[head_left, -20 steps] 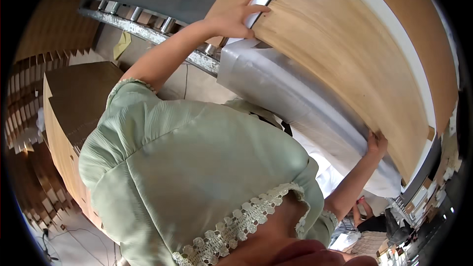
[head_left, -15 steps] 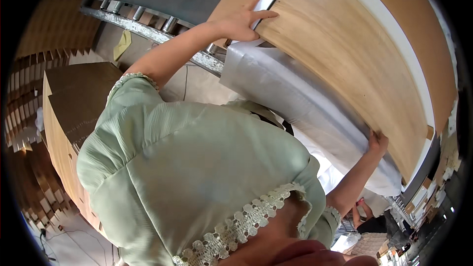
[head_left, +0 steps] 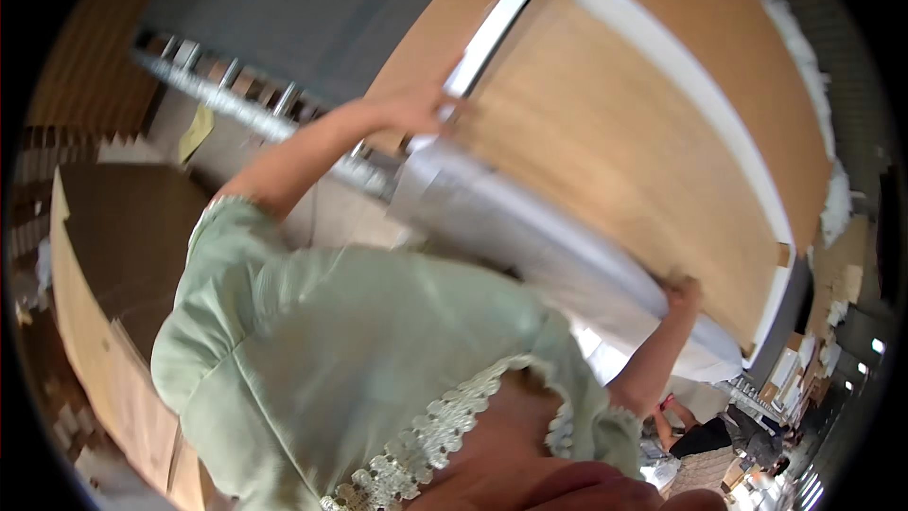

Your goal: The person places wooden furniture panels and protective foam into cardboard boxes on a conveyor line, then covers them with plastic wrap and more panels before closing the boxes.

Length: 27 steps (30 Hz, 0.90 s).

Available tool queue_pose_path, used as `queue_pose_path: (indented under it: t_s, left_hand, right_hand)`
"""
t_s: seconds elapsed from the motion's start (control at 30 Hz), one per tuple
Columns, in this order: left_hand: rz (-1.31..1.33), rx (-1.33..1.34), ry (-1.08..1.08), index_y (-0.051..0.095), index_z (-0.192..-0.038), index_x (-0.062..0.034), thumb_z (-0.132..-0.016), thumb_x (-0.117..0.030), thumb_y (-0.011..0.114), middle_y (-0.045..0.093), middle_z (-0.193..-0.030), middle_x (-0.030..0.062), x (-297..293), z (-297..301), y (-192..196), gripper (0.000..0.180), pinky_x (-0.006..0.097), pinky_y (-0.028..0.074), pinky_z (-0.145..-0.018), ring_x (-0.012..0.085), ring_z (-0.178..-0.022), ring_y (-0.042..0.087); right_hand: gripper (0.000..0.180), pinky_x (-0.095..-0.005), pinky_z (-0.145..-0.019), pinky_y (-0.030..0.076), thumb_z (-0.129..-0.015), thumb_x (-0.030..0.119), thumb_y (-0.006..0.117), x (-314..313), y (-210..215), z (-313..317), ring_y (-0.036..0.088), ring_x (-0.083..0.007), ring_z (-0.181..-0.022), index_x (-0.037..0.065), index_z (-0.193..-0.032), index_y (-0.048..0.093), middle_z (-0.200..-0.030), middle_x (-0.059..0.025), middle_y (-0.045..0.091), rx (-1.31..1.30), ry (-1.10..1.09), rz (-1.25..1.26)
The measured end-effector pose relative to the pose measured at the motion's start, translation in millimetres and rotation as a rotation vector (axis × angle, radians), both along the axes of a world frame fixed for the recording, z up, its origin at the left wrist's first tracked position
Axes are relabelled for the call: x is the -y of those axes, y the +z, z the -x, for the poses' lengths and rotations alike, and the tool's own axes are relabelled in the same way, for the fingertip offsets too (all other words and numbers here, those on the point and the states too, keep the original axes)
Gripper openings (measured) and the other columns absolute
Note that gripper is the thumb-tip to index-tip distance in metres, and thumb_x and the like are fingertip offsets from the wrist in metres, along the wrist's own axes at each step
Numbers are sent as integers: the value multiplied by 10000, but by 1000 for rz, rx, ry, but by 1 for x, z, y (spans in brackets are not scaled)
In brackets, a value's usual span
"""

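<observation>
A broad light-wood panel (head_left: 605, 147) lies flat in front of me, with white strips (head_left: 662, 43) along its far side and ends. My left hand (head_left: 416, 112) is at the panel's near left corner, beside the white end strip. Its fingers look spread but are smeared by motion. Farther right, my right hand (head_left: 683, 293) is closed at the panel's near edge; blur hides its fingertips. Between the hands, a whitish, semi-translucent wrapping sheet (head_left: 530, 218) hangs over the near side.
Brown cardboard (head_left: 757, 66) extends beyond the panel. At the far left stand a dark flat surface (head_left: 284, 9) and a metal roller conveyor (head_left: 227, 95). Stacked boards (head_left: 123, 237) are at my left. Another person (head_left: 705, 435) is at the lower right.
My view has shifted, so the panel and both hands appear lower and farther left. The panel's far left corner now shows. Both hands remain at its near side, now blurred.
</observation>
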<state>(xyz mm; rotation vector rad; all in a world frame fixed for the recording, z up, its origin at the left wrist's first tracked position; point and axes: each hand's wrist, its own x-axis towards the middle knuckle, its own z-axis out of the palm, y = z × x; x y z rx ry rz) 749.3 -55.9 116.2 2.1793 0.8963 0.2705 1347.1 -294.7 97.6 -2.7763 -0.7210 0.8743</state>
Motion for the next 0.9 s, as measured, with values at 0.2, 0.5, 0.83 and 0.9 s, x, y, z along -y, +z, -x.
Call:
queue_pose_path:
  t_s: [0.2,0.5,0.83,0.9]
  left_hand:
    - [-545,-395,-152,618,-1107,-134,-690,-425,632,105,-1443,242,8,-70,41,509,614,128,-1015,426,-1331,77]
    - [-475,-333,-590,178,-1419,-147,-787,-690,364,9,-1463,222,16,-160,-19,853,568,-81,-1032,401,-1342,-85]
    - [-165,-516,-368,412,-1307,-100,-781,-545,537,399,-1310,195,50,-171,28,700,464,295,-985,321,-1221,371]
    - [-53,-303,-203,518,-1194,-62,-796,-416,586,541,-1157,178,73,-160,52,536,400,384,-918,286,-1091,509]
  right_hand:
    - [695,-421,-983,352,-721,384,614,-40,24,28,439,-353,-1182,11,-1275,420,-1264,-276,435,171,195,-157]
    - [903,-404,-960,380,-658,508,649,-34,19,37,440,-393,-1161,-36,-1281,287,-1199,-286,474,253,513,338]
    - [852,-391,-968,382,-750,530,584,-34,38,49,454,-344,-1164,-49,-1311,306,-1290,-201,439,282,548,300]
    - [883,-394,-970,382,-734,519,620,-28,24,40,433,-356,-1182,-32,-1334,279,-1273,-234,444,291,506,244]
